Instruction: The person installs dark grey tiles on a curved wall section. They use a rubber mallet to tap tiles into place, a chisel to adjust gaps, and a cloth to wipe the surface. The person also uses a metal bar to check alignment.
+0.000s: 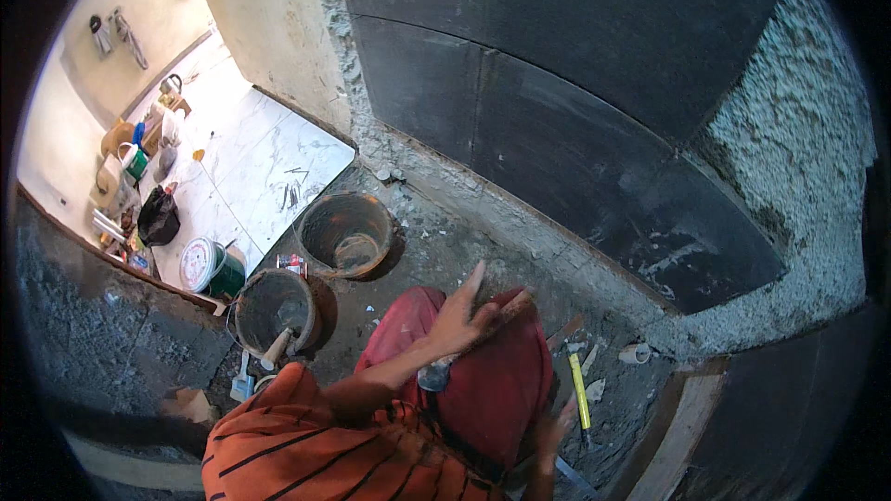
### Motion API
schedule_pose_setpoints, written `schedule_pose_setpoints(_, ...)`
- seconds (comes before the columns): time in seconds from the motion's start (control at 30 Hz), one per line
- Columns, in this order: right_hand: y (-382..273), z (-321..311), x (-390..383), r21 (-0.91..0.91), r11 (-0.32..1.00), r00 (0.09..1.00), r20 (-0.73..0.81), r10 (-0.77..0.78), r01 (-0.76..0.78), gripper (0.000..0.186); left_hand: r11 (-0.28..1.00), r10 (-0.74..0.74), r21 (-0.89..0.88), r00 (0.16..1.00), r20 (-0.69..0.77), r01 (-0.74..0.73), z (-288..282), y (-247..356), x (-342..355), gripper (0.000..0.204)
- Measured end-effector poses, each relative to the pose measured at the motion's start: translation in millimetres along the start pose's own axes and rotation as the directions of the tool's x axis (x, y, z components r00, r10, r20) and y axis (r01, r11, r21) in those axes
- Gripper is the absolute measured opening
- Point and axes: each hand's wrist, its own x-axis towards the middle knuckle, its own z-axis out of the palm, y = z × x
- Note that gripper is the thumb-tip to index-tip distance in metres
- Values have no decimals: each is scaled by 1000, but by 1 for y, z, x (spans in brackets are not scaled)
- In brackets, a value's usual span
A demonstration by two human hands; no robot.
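Note:
My left hand (464, 320) is stretched over my red-clad knees (497, 371), its fingers apart and nothing visible in them. A dusty grey object (434, 374) shows just below that wrist; its kind is unclear. Low at the right side of my leg is my right hand (554, 427), blurred and partly hidden, so its grip cannot be made out. Close beside it on the dusty ground lies a yellow-handled tool (580, 391), possibly a hammer. A thin metal strip (577, 479) lies near the same hand, partly cut off by the lower edge.
Two mortar buckets (345, 234) stand on the left, one with a trowel handle (277, 348). Dark tiles (566, 167) cover the rough wall ahead. A lidded tub (212, 269) and a black bag (159, 217) sit on white floor tiles. A wooden board (682, 436) leans at right.

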Motion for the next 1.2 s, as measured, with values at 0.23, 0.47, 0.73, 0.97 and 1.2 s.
schedule_pose_setpoints(0.23, -210, -8, 65, -280, 601, 661, 233, -714, 748, 66, 942, -280, 281, 894, 350, 185, 6, -70, -91, 43)
schedule_pose_setpoints(0.47, -206, 4, 65, -396, 361, 531, 708, -465, 844, 41, 901, 159, 306, 890, 426, -308, -15, -49, -66, 35)
schedule_pose_setpoints(0.73, -205, -48, 80, -347, 724, 701, 665, -259, 596, 42, 680, 514, 288, 718, 469, -675, -51, 35, 84, 56)
schedule_pose_setpoints(0.97, -218, -36, 125, 129, 875, 884, -59, -463, 467, 38, 616, 766, 615, 557, -320, -493, -114, 194, 235, 101)
schedule_pose_setpoints(1.2, -274, -10, 202, 158, 680, 632, -561, -535, 716, 30, 621, 729, 679, 606, -318, -391, -88, 225, 266, 113)
